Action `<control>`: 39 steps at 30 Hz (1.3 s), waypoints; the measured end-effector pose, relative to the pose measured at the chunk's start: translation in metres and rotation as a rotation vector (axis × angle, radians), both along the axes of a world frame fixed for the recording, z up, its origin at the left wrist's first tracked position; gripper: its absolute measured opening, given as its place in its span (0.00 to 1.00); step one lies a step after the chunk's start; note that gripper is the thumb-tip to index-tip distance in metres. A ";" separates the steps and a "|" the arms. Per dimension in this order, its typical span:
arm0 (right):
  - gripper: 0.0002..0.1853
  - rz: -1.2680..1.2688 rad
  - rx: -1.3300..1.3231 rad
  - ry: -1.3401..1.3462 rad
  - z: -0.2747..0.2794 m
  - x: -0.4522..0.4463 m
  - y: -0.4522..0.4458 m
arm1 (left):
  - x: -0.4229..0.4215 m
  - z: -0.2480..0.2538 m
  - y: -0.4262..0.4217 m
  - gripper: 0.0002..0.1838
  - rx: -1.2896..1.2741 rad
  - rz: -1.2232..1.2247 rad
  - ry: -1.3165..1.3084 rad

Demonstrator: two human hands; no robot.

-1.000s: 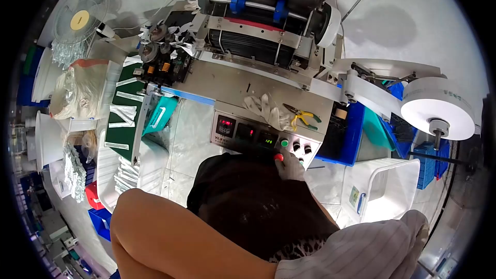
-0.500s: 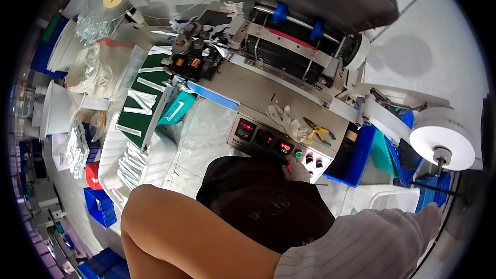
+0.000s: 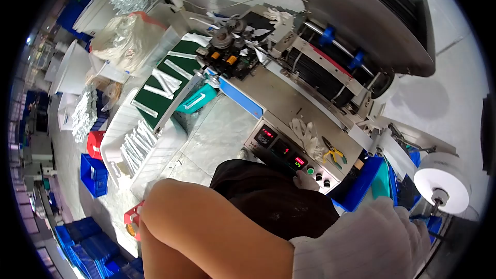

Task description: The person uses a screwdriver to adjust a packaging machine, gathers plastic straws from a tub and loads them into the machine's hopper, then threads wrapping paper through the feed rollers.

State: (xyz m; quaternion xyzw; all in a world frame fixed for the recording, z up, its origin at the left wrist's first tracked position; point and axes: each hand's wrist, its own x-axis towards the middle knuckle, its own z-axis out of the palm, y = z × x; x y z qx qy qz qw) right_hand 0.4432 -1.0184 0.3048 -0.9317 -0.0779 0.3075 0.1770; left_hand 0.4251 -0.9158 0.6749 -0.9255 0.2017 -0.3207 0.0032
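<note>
My right hand [image 3: 308,181], partly hidden by dark cloth [image 3: 274,201], is at the lower edge of the machine's control panel [image 3: 281,150]. Its visible fingers are stretched out beside a red-and-green lit display [image 3: 298,162], close to a green button [image 3: 310,170]; whether they press anything I cannot tell. A bare bent arm [image 3: 217,217] crosses the foreground, and its hand is out of view. Above the panel lie white gloves [image 3: 308,142] and yellow-handled pliers [image 3: 336,154].
Left of the machine, white strips lie on a green conveyor [image 3: 160,90] above a white bin [image 3: 181,137] full of strips. A large white reel [image 3: 442,183] hangs at right. Blue crates [image 3: 93,248] stand lower left. The machine's raised metal cover [image 3: 356,15] is at the top.
My view has shifted, so the machine and conveyor appear farther right. My right hand remains at the panel, and the lit display's red digits look different.
</note>
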 end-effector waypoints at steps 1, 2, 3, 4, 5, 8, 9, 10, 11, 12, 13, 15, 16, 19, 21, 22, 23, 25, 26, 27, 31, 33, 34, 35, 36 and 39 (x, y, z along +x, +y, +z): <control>0.15 0.022 -0.007 0.006 0.044 0.009 0.020 | 0.003 -0.001 0.004 0.20 0.156 0.100 -0.135; 0.15 0.059 -0.032 0.030 0.022 0.007 0.011 | 0.010 -0.005 0.014 0.17 0.061 -0.032 0.113; 0.14 0.072 -0.002 0.026 -0.017 0.004 -0.004 | 0.022 -0.006 0.029 0.14 -0.037 -0.163 0.353; 0.14 0.082 0.003 0.028 -0.019 0.005 -0.004 | 0.032 -0.010 0.044 0.10 -0.139 -0.297 0.589; 0.14 0.095 -0.009 0.032 -0.025 0.005 -0.006 | 0.041 -0.015 0.056 0.07 -0.246 -0.432 0.822; 0.14 0.124 -0.023 0.034 -0.021 0.007 -0.005 | 0.056 -0.104 0.093 0.10 -0.562 -0.289 0.682; 0.14 0.140 -0.023 0.035 -0.016 0.008 -0.005 | 0.054 -0.133 0.106 0.11 -0.553 -0.133 0.722; 0.14 0.149 -0.023 0.037 -0.014 0.009 -0.004 | 0.046 -0.159 0.119 0.10 -0.571 0.019 0.820; 0.14 0.149 -0.021 0.038 -0.015 0.010 -0.005 | 0.034 -0.184 0.129 0.10 -0.590 0.164 0.916; 0.14 0.149 -0.041 0.039 -0.014 0.012 -0.006 | 0.020 -0.207 0.140 0.11 -0.604 0.207 0.951; 0.14 0.146 -0.051 0.044 -0.013 0.012 -0.008 | 0.006 -0.229 0.147 0.12 -0.624 0.242 0.987; 0.14 0.155 -0.065 0.038 -0.012 0.015 -0.007 | -0.016 -0.267 0.151 0.12 -0.680 0.265 0.983; 0.14 0.159 -0.070 0.043 -0.012 0.016 -0.008 | -0.021 -0.274 0.152 0.12 -0.735 0.262 0.987; 0.15 0.164 -0.087 0.045 -0.014 0.018 -0.008 | -0.012 -0.260 0.147 0.13 -0.747 0.268 1.031; 0.15 0.162 -0.099 0.048 -0.016 0.018 -0.009 | 0.000 -0.264 0.144 0.14 -0.752 0.224 1.070; 0.15 0.166 -0.101 0.048 -0.018 0.018 -0.009 | 0.005 -0.266 0.142 0.14 -0.695 0.159 1.102; 0.15 0.173 -0.104 0.047 -0.018 0.019 -0.008 | 0.008 -0.267 0.141 0.14 -0.637 0.099 1.132; 0.15 0.181 -0.111 0.045 -0.020 0.019 -0.007 | 0.010 -0.271 0.140 0.14 -0.630 0.092 1.155; 0.15 0.181 -0.115 0.048 -0.021 0.018 -0.009 | 0.010 -0.273 0.141 0.14 -0.627 0.095 1.146; 0.15 0.189 -0.120 0.050 -0.023 0.019 -0.008 | 0.009 -0.274 0.143 0.15 -0.624 0.101 1.140; 0.15 0.196 -0.130 0.044 -0.024 0.019 -0.004 | 0.005 -0.276 0.147 0.15 -0.666 0.118 1.104; 0.15 0.196 -0.121 0.049 -0.024 0.018 -0.001 | 0.004 -0.280 0.148 0.15 -0.695 0.110 1.085; 0.15 0.184 -0.116 0.053 -0.024 0.016 -0.003 | 0.003 -0.285 0.150 0.15 -0.690 0.106 1.072; 0.15 0.173 -0.106 0.059 -0.025 0.012 -0.002 | 0.001 -0.288 0.151 0.15 -0.677 0.081 1.067; 0.15 0.157 -0.100 0.063 -0.026 0.010 0.001 | 0.002 -0.283 0.154 0.16 -0.614 0.070 1.123; 0.15 0.115 -0.079 0.067 -0.030 0.004 0.005 | -0.005 -0.296 0.160 0.16 -0.647 0.051 1.160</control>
